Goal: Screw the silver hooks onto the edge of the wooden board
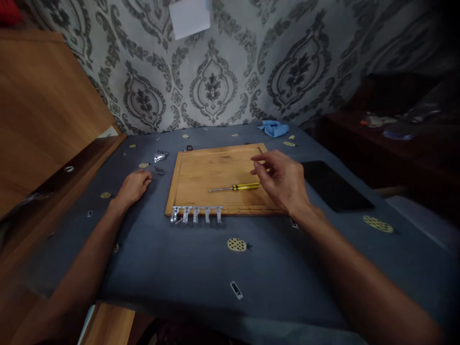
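A wooden board [201, 167] with a shallow groove near its rim lies on the blue cloth. Along its near edge, several small metal clips [196, 214] sit in a row toward the left, and a line of small holes continues to the right. On the board rests a screwdriver [233, 187] with a yellow and black handle. My right hand [283, 179] hovers over the board's right side, thumb and forefinger apart, nothing visible between them. Left of the board, my left hand [134, 187] rests on the cloth with curled fingers, near loose metal clips [160, 156].
A dark flat tablet-like object [336, 187] lies right of the board. A crumpled blue cloth [273, 128] is at the back. Wooden furniture [43, 124] stands along the left, and a patterned wall covering [212, 86] rises behind the table.
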Tool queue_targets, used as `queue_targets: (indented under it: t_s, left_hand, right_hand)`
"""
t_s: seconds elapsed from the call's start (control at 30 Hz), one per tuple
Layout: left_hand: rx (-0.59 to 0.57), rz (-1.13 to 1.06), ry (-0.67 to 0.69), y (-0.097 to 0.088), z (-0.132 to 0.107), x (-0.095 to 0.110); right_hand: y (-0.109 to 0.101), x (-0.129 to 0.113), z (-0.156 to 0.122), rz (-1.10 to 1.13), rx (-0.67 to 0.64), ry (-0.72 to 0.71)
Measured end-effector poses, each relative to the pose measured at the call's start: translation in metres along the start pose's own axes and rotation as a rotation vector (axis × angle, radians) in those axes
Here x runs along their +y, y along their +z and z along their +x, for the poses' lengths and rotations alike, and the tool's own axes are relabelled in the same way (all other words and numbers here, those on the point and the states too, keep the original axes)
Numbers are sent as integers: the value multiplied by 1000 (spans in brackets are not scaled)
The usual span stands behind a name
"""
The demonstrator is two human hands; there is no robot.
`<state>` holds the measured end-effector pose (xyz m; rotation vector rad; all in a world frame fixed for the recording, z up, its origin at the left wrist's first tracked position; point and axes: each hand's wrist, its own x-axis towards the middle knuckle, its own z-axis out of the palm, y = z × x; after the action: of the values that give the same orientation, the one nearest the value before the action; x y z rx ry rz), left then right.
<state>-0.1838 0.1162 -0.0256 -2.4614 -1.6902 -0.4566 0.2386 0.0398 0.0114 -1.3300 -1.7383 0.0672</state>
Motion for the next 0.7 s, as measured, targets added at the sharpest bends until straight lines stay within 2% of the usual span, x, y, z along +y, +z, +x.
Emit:
queue_targets:
  t_s: [0.37,0.7]
  left_hand:
    - [-18,16,-16,2,-1,0]
    - [-53,-62,-80,1,-3,-5]
  right_hand:
    - [5,6,-2,-37,-43,-9]
    - [15,12,-5,-60,-229,-136]
